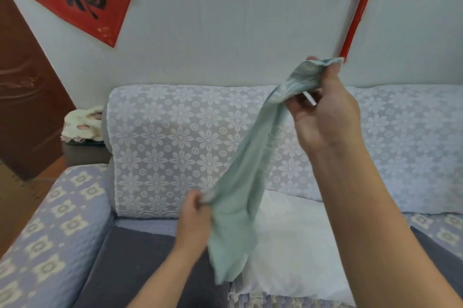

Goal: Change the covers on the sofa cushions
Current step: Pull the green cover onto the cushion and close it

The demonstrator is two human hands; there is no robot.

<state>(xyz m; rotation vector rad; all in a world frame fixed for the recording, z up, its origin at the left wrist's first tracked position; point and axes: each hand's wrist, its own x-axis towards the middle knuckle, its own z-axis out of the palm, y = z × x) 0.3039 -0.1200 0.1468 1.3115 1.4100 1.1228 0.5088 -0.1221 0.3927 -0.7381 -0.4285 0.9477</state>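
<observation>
Sofa (175, 137) fills frame centre. Right hand (325, 117) pinches green cover (240, 197) upper right, left hand (195, 215) grips lower edge. Risk: twisted cover hides opening, snags white cushion (295, 245).

Both hands up over the sofa (190, 137): the right hand (325, 112) grips the top end of a pale green cushion cover (240, 197), raised high, while the left hand (194, 212) pinches its edge lower down. The cover hangs bunched between them, above a white cushion (293, 245) lying on the seat.
</observation>
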